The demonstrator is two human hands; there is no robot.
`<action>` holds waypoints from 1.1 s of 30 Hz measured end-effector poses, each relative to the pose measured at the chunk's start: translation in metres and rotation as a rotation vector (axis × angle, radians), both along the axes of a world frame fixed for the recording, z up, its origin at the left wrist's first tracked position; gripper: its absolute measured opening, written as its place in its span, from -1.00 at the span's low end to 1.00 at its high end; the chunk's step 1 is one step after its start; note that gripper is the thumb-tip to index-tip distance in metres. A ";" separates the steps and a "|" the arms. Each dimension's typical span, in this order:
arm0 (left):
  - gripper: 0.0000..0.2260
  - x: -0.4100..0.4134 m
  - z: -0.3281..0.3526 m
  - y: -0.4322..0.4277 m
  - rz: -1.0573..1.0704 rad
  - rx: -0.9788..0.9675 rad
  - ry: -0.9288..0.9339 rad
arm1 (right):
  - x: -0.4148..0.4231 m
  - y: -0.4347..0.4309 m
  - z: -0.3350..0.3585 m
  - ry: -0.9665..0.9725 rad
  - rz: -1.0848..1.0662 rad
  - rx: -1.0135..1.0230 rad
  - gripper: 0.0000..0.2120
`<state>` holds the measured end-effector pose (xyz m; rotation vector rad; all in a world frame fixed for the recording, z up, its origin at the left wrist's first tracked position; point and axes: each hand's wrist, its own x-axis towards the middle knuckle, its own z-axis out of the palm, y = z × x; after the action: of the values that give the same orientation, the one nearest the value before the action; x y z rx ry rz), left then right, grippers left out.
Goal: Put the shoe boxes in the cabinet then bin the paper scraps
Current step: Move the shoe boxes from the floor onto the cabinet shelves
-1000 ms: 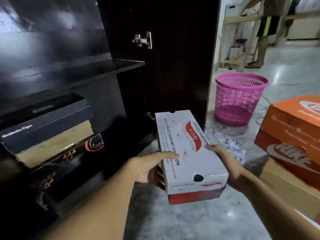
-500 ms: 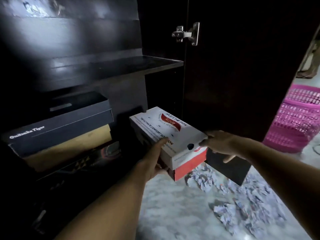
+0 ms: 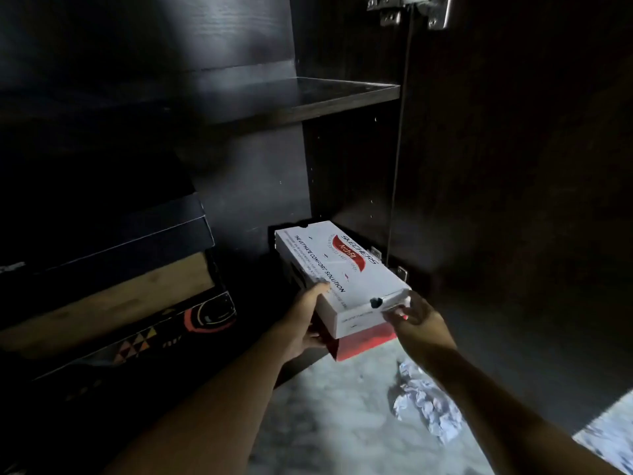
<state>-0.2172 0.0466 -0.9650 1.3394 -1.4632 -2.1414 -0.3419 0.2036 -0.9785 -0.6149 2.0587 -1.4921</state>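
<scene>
**At the cabinet's mouth: white shoe box held in both hands**

Just below the middle of the frame, the white shoe box (image 3: 342, 275) lies lengthwise, its white lid printed with a red logo and black lettering over a red base. Its far end is inside the lowest compartment of the dark cabinet (image 3: 253, 186), and its near end sticks out over the pale floor (image 3: 325, 423). Whether the far end rests on the cabinet bottom cannot be told in the shadow.

The left hand (image 3: 301, 323) grips the box's left long side, thumb laid on the lid's edge and fingers curled underneath. The right hand (image 3: 416, 323) holds the near right corner, its fingertips (image 3: 394, 313) pressed to the lid's end face, beside a small dark hole in the lid.

Above the box, a dark shelf (image 3: 298, 97) runs across the middle of the frame. To the right stands the open cabinet door (image 3: 513, 166), with a metal hinge (image 3: 407, 8) at the top edge of the frame and a second hinge (image 3: 399, 273) just beside the box's right side.

At the left of the frame, three other boxes are stacked in the cabinet: a black shoe box (image 3: 102, 234) on top, a tan box (image 3: 120, 286) under it, and a patterned black box (image 3: 154, 330) at the bottom.

At the lower right, crumpled paper scraps (image 3: 424, 406) lie on the floor, near the right forearm
</scene>
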 end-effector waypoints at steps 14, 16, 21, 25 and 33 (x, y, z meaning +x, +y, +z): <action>-0.58 -0.029 -0.019 -0.050 0.235 -0.170 0.163 | 0.003 -0.079 -0.035 -0.203 0.110 -0.098 -0.40; -0.55 -0.033 -0.017 -0.059 0.245 -0.142 0.158 | 0.007 -0.090 -0.033 -0.146 0.076 -0.047 -0.34; -0.51 -0.034 -0.023 -0.064 0.250 -0.115 0.158 | 0.018 -0.093 -0.030 -0.064 0.019 0.066 -0.55; -0.50 -0.033 -0.023 -0.065 0.262 -0.111 0.147 | 0.009 -0.090 -0.031 -0.097 0.060 0.064 -0.74; -0.62 -0.031 0.002 -0.055 0.094 -0.737 -0.307 | 0.017 -0.056 0.006 0.121 0.248 0.248 -0.49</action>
<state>-0.2484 -0.0084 -0.9630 1.4115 -1.9745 -1.1563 -0.3253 0.1479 -0.9723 -0.8416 2.1241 -1.0634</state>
